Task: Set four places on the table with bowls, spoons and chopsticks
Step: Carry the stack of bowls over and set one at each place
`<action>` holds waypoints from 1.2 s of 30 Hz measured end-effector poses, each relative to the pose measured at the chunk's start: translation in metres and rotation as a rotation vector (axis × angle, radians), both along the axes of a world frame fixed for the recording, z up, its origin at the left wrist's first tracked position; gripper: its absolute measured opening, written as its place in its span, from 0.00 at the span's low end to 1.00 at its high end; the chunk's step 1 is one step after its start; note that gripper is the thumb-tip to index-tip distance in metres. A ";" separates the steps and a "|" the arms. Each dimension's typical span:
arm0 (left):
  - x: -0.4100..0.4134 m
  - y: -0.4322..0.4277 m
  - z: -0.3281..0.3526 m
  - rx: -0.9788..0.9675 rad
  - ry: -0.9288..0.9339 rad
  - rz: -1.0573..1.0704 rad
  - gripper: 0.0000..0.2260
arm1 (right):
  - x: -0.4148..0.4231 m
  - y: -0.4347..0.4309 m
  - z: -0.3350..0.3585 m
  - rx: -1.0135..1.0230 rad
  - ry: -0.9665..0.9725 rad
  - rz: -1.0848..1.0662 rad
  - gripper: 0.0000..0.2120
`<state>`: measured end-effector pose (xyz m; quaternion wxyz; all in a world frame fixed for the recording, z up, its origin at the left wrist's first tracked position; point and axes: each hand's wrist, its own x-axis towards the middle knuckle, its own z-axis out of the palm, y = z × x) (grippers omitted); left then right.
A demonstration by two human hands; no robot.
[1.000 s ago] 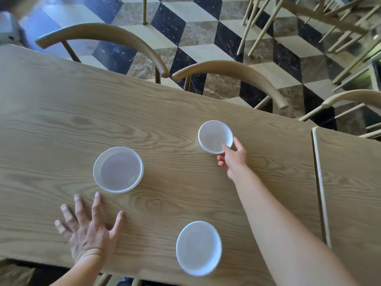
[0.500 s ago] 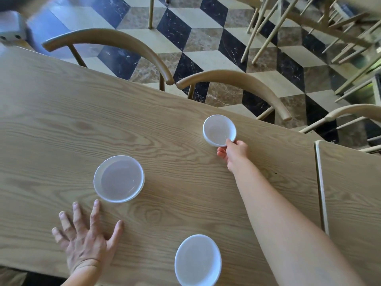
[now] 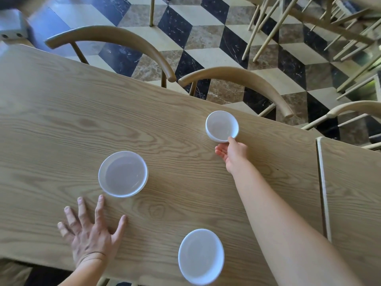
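Note:
Three white bowls stand on the wooden table (image 3: 61, 124). My right hand (image 3: 234, 154) reaches far across and pinches the near rim of the far bowl (image 3: 221, 124), close to the table's far edge. A second bowl (image 3: 123, 174) sits left of centre. The third bowl (image 3: 201, 255) rests at the near edge. My left hand (image 3: 90, 236) lies flat on the tabletop with fingers spread, just below the second bowl and apart from it. No spoons or chopsticks are in view.
Two curved wooden chair backs (image 3: 115, 41) (image 3: 243, 81) stand along the table's far side. A second table (image 3: 354, 195) joins on the right, with a seam between. More chairs (image 3: 309, 21) stand on the chequered floor beyond.
My right hand has pushed the far bowl further away toward the table's far edge. My left hand has stayed flat on the table. The view has shifted slightly.

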<state>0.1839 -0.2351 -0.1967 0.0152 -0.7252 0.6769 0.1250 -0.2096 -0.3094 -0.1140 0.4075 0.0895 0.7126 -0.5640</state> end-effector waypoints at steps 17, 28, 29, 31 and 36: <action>0.001 -0.001 -0.002 -0.018 -0.013 -0.008 0.41 | 0.198 0.009 0.022 0.284 0.354 1.098 0.20; 0.002 -0.001 -0.002 -0.011 -0.007 -0.013 0.41 | 0.207 0.003 0.033 0.328 0.610 1.130 0.06; 0.003 -0.001 -0.002 -0.013 -0.007 -0.014 0.41 | 0.209 0.001 0.034 0.341 0.612 1.141 0.05; 0.003 -0.001 -0.002 -0.013 -0.010 -0.018 0.41 | 0.212 -0.001 0.036 0.361 0.621 1.146 0.06; 0.002 -0.002 -0.001 -0.007 0.007 -0.022 0.41 | 0.218 0.002 0.043 0.303 0.672 1.089 0.07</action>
